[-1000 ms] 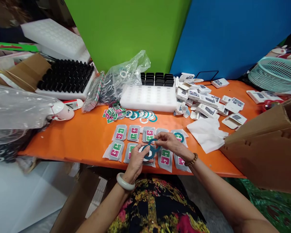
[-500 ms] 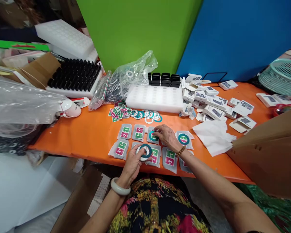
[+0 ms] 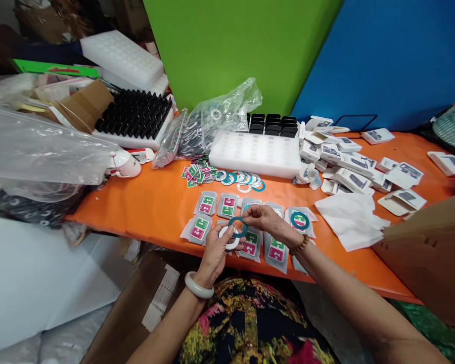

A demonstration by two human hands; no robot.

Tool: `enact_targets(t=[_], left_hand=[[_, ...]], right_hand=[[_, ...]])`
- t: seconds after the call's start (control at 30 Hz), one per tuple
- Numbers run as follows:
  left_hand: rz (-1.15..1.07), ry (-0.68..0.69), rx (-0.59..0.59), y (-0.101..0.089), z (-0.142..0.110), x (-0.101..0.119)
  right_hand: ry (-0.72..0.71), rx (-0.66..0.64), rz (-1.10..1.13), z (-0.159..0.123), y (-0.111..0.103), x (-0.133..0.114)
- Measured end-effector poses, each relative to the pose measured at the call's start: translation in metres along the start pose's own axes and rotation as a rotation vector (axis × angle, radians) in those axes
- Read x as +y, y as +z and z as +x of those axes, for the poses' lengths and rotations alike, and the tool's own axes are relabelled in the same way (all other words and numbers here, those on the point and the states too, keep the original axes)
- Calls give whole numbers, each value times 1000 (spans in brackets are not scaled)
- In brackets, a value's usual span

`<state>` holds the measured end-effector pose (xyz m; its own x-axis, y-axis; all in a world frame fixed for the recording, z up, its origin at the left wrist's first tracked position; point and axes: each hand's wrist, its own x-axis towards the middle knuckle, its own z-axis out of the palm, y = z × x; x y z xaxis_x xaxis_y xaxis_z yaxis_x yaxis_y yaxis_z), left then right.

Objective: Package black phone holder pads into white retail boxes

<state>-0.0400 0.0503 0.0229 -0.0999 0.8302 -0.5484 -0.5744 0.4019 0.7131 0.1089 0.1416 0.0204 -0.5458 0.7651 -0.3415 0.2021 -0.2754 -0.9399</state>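
My left hand [image 3: 213, 251] is closed on a white ring [image 3: 232, 246], possibly a small stack, held above the front row of packets. Between thumb and fingers, my right hand [image 3: 266, 221] pinches a teal ring [image 3: 244, 231], which overlaps the white one. Below the hands lie two rows of grey-white packets, each topped by a pink-and-green card [image 3: 199, 228]. On the back-row packet at the right rests another teal ring [image 3: 306, 221]. A bit of teal shows on the back-row packet partly hidden behind my right hand.
Behind the packets lie loose cards [image 3: 197, 174] and a fanned row of rings [image 3: 240, 178]. Farther back are a clear bag [image 3: 227, 103], a white foam tray [image 3: 255, 154] and small white boxes [image 3: 352, 178]. A cardboard box [image 3: 428, 258] stands at the right edge.
My right hand set a teal ring on a back-row packet, then came back to my left hand and now holds another teal ring. The view has swung left.
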Motion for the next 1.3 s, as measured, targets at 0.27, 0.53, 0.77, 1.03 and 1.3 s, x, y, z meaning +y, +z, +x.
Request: enact_targets(t=[0.27,0.53,0.77,1.03,1.3], left_hand=[[-47,38,21,-18,-13,7],[-51,81,14,-21,-17,12],[-55,118,76,-24,-5,12],[-70,115,104,-29,-11,15],[-118,104,146,-49,-20,13]], right_hand=[[-143,282,-332,52,7,-4],[-246,415,-591,47,20,-11],[-122,-80,-266,21,34,-17],[60,-158,33,35,42,-18],[-112,161,-237,90,53,-14]])
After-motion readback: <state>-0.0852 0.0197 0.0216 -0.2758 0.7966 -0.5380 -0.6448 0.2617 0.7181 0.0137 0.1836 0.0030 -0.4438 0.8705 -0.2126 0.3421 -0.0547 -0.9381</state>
